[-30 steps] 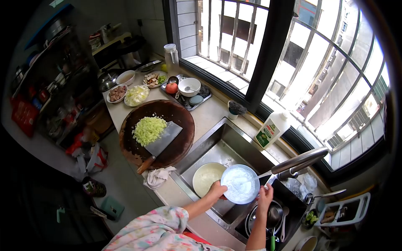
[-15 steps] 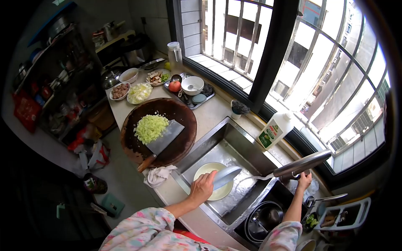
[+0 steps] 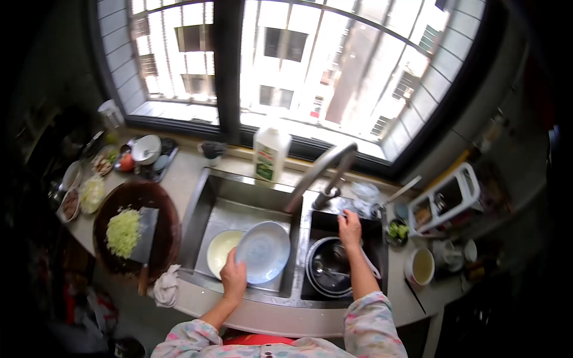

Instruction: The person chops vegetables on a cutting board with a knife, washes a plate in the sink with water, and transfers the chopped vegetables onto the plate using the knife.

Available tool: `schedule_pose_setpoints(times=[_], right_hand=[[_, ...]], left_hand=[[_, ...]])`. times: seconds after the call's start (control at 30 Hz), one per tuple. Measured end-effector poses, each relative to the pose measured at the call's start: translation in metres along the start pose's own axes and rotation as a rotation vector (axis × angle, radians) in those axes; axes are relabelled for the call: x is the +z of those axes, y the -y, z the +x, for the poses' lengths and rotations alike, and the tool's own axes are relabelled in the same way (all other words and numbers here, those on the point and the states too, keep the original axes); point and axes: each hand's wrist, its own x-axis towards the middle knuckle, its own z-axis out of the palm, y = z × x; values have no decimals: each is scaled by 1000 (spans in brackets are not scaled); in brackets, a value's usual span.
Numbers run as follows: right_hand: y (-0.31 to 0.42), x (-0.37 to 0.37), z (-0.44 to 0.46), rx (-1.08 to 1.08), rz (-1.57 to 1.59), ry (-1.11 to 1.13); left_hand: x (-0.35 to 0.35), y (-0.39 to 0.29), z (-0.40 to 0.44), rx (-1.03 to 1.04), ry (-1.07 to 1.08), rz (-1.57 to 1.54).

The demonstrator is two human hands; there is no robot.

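Note:
My left hand (image 3: 233,275) grips the rim of a pale blue bowl (image 3: 262,252), held over the large sink basin (image 3: 230,206). A cream bowl (image 3: 222,253) sits in that basin, partly behind the blue one. Above the small basin is my right hand (image 3: 350,229), its fingers bent together near the front of the faucet base; whether they hold anything is too small to tell. Beneath it, a dark pot (image 3: 329,268) stands in the small basin. The curved faucet (image 3: 319,170) arches over the divider, and no water stream shows.
To the left, a round chopping board (image 3: 167,215) carries chopped greens (image 3: 123,232) and a cleaver (image 3: 145,235). A cloth (image 3: 166,287) lies at the counter edge. A white bottle (image 3: 271,154) stands behind the sink. Plates of food are at far left; a white rack (image 3: 468,182) is at right.
The view has swung right. The blue bowl, tilted on edge half a second ago, now shows its open face. The water at the faucet has stopped, and my right hand has come off the faucet.

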Motion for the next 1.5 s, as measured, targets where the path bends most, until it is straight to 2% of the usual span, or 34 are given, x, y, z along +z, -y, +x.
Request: schedule_pose_setpoints(times=[0.07,0.1,0.17,0.2,0.3,0.4,0.5,0.53,0.57,0.63,0.73,0.83,0.9,0.97,1.07,1.17,1.23,1.3,1.37,1.5], right_hand=[[-16,-18,-27,169,57,-35],[-19,-31,-34,340,26,-22],[-50,-40,-40,385,-62,-218],[-64,-48,-36,451,-34,-190],[-92,-55,-11,368,1,-179],[-100,-58,13,513,172,-76],[-90,-67,10,347,-58,4],[-93,-64,3,102,-184,-26],[-98,-62,1,-48,-298,-23],[-108,-61,0,-175,-446,1],[-107,-68,5,-247,-539,107],[-93,-76,9,-204,-410,132],[-80,-68,7,-124,42,123],[-54,-59,2,332,628,416],[-22,-55,8,677,1357,545],[-23,-62,15,679,1412,532],[-58,-53,9,483,1169,413],[-82,-59,8,432,648,120],[-99,-75,16,27,86,-122],[-110,-73,27,-28,-442,115]], left_hand=[[14,0,0,-7,106,-199],[21,0,-1,-28,152,-276],[43,-6,-10,-121,226,-459],[54,-10,-14,-169,251,-545],[92,-19,-27,-293,343,-735],[138,-14,-34,-338,338,-769],[168,-29,-37,-399,313,-768],[185,-17,-32,-398,311,-725],[192,-22,-29,-394,310,-685],[203,-32,-28,-447,302,-718],[216,-38,-28,-501,252,-722],[230,-27,-27,-519,223,-725],[226,-41,-30,-581,209,-694],[230,-29,-29,-612,252,-678],[230,-24,-30,-651,279,-671],[231,-18,-27,-659,281,-692],[232,-16,-26,-659,289,-711],[234,-17,-24,-657,298,-729],[236,-21,-25,-646,297,-761],[239,-24,-29,-673,305,-746]])
